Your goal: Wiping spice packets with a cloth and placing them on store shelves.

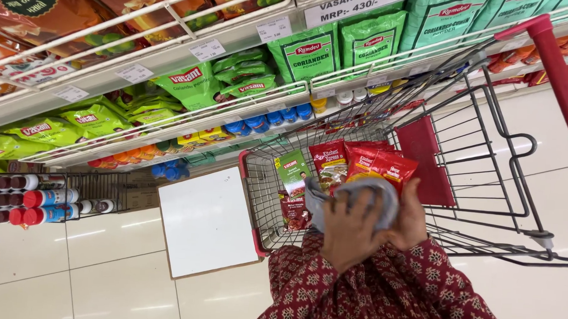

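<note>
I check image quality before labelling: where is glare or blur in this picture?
Head view: ceiling lights glare in streaks on the glossy floor tiles; the left hand looks slightly motion-blurred over the grey cloth; the shelves tilt from wide-angle distortion.

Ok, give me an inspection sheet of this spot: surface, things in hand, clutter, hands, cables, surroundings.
Surface: pale tiled floor; wire trolley with red trim.
Things: grey cloth held over the trolley; red packets just beyond it.
Clutter: green packet and dark red packet in the trolley; white board on the floor.
Hands: left hand and right hand both grip the cloth.
Cables: nothing seen.
Surroundings: shelves of green pouches; red-capped bottles at left.
</note>
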